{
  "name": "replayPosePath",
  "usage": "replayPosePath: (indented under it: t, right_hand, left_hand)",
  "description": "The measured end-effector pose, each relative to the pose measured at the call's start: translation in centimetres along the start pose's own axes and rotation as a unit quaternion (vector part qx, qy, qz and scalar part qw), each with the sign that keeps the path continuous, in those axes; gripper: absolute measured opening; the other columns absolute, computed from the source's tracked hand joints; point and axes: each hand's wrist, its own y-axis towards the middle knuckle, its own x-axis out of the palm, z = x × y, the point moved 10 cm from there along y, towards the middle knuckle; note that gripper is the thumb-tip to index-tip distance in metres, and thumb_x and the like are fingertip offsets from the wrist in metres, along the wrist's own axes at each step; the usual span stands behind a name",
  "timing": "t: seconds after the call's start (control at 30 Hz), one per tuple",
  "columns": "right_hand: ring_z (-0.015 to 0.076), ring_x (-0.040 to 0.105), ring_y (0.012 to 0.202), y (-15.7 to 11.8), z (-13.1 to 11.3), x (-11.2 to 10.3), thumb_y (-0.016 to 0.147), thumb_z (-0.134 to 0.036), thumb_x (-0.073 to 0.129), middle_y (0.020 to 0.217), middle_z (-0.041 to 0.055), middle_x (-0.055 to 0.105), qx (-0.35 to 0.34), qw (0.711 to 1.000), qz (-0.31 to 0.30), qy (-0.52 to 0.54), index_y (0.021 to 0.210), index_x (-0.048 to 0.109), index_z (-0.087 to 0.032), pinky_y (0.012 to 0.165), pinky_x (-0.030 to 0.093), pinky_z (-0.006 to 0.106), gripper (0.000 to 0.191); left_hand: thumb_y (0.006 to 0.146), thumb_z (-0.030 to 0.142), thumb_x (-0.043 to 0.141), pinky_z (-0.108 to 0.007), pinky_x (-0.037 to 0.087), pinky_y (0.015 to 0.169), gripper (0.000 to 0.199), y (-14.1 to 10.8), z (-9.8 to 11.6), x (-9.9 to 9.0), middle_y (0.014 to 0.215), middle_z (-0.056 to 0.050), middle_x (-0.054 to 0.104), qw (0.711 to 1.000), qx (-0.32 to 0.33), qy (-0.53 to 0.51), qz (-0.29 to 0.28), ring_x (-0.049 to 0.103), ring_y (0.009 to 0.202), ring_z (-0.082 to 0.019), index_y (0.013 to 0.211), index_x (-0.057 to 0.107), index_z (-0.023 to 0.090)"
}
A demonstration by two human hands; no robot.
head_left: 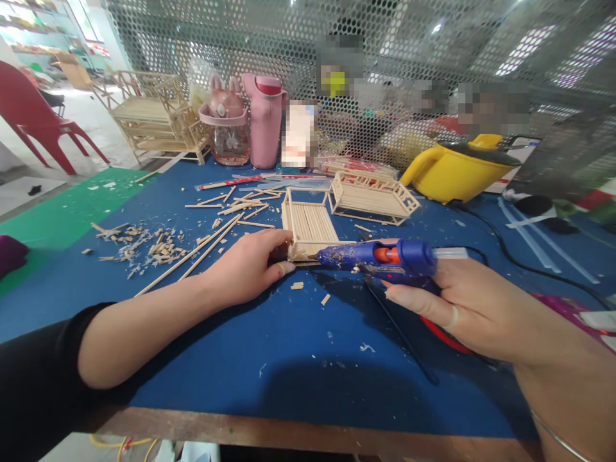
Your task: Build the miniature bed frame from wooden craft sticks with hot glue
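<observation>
My right hand (462, 301) is wrapped round a blue hot glue gun (404, 256), which lies level and points left. A clear glue stick (451, 253) pokes out of its back end. The nozzle touches, or nearly touches, the near edge of a small frame of thin wooden sticks (310, 221). My left hand (255, 260) pinches the near left corner of that frame between thumb and fingers. Behind it on the right stands a similar railed wooden stick piece (373, 197). Loose sticks (245, 200) and short cut bits (166, 247) lie to the left.
At the back stand a larger stick model (154, 109), a bunny-eared jar (231, 131), a pink bottle (265, 122) and a yellow pot (459, 170) before a perforated metal screen (269, 38). A black cable (539, 269) and clear glue sticks (534, 237) lie at right.
</observation>
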Motion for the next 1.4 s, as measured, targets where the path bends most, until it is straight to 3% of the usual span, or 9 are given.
replayPosePath:
  t: [0.23, 0.3, 0.5, 0.77, 0.93, 1.0, 1.07, 1.17, 1.4]
  right_hand:
    - [0.0152, 0.051, 0.048, -1.4, 4.3, -5.6, 0.085, -0.045, 0.053, 0.070, 0.0009, 0.064, 0.077, 0.960, 0.207, 0.171, 0.077, 0.062, -0.026, 0.050, 0.043, 0.032, 0.022]
    - [0.0147, 0.050, 0.049, -0.8, 6.3, -6.4, 0.087, -0.046, 0.048, 0.070, 0.0028, 0.062, 0.107, 0.960, 0.227, 0.125, 0.078, 0.060, -0.024, 0.052, 0.043, 0.033, 0.027]
    - [0.0358, 0.064, 0.093, 3.7, 11.3, -5.7, 0.086, -0.058, 0.040, 0.109, 0.0186, 0.066, 0.183, 0.949, 0.109, -0.235, 0.126, 0.045, -0.016, 0.075, 0.048, 0.047, 0.058]
    - [0.0363, 0.061, 0.107, 8.5, 14.0, -1.7, 0.087, -0.047, 0.043, 0.122, 0.0193, 0.062, 0.168, 0.939, 0.033, -0.296, 0.129, 0.048, -0.014, 0.082, 0.050, 0.049, 0.054]
    - [0.0405, 0.057, 0.112, 6.4, 10.8, -3.1, 0.078, -0.032, 0.056, 0.133, 0.0244, 0.053, 0.206, 0.922, 0.064, -0.323, 0.140, 0.039, -0.006, 0.081, 0.051, 0.051, 0.069]
    - [0.0370, 0.063, 0.103, 4.8, 7.0, -3.8, 0.080, -0.026, 0.053, 0.119, 0.0174, 0.065, 0.182, 0.924, 0.092, -0.325, 0.125, 0.058, -0.015, 0.077, 0.052, 0.049, 0.047]
    - [0.0266, 0.068, 0.089, 3.9, 2.0, -1.2, 0.085, -0.029, 0.050, 0.099, 0.0054, 0.073, 0.062, 0.968, 0.030, -0.241, 0.096, 0.073, -0.025, 0.076, 0.052, 0.041, 0.025]
    - [0.0181, 0.068, 0.082, 2.2, -2.8, 3.8, 0.087, -0.027, 0.053, 0.093, 0.0001, 0.073, -0.043, 0.986, -0.092, -0.133, 0.106, 0.070, -0.031, 0.073, 0.052, 0.031, 0.025]
    - [0.0172, 0.067, 0.076, 2.5, -3.6, 6.8, 0.089, -0.019, 0.053, 0.081, 0.0033, 0.070, -0.058, 0.986, -0.095, -0.122, 0.085, 0.072, -0.020, 0.069, 0.050, 0.028, 0.020]
  left_hand:
    - [0.081, 0.026, 0.057, -0.029, 0.041, 0.064, 0.008, 0.0, -0.2, 0.1, 0.082, -0.002, 0.062, 1.000, -0.005, -0.009, -0.001, 0.054, 0.072, -0.016, 0.085, 0.055, 0.020]
    - [0.081, 0.026, 0.057, -0.028, 0.041, 0.063, 0.011, 0.0, -0.2, 0.1, 0.083, -0.002, 0.062, 1.000, -0.009, -0.008, -0.002, 0.055, 0.072, -0.017, 0.089, 0.056, 0.020]
    - [0.081, 0.024, 0.056, -0.028, 0.043, 0.064, 0.012, 0.0, 0.1, 0.2, 0.083, -0.002, 0.063, 1.000, 0.004, -0.016, 0.001, 0.057, 0.072, -0.017, 0.093, 0.058, 0.021]
    - [0.081, 0.024, 0.057, -0.028, 0.042, 0.064, 0.011, 0.0, -0.1, 0.1, 0.084, -0.002, 0.063, 1.000, -0.006, -0.015, 0.001, 0.056, 0.073, -0.017, 0.092, 0.057, 0.020]
    - [0.081, 0.025, 0.058, -0.027, 0.039, 0.061, 0.007, 0.1, 0.1, 0.0, 0.079, -0.001, 0.060, 1.000, 0.005, -0.006, 0.004, 0.054, 0.070, -0.016, 0.081, 0.053, 0.020]
    - [0.081, 0.025, 0.058, -0.027, 0.039, 0.061, 0.007, 0.1, 0.1, -0.1, 0.079, -0.001, 0.060, 1.000, 0.009, -0.006, 0.005, 0.054, 0.070, -0.016, 0.081, 0.052, 0.020]
    - [0.081, 0.025, 0.058, -0.028, 0.040, 0.062, 0.007, 0.0, 0.1, -0.1, 0.081, -0.001, 0.061, 1.000, 0.009, -0.007, 0.005, 0.054, 0.071, -0.016, 0.084, 0.054, 0.020]
    - [0.081, 0.024, 0.058, -0.028, 0.041, 0.063, 0.009, -0.1, -0.1, -0.1, 0.083, -0.001, 0.062, 1.000, 0.005, -0.004, 0.010, 0.055, 0.072, -0.016, 0.089, 0.056, 0.020]
    - [0.080, 0.024, 0.058, -0.028, 0.040, 0.063, 0.009, -0.1, 0.0, -0.1, 0.083, -0.001, 0.063, 1.000, 0.003, -0.001, 0.015, 0.056, 0.073, -0.017, 0.088, 0.058, 0.019]
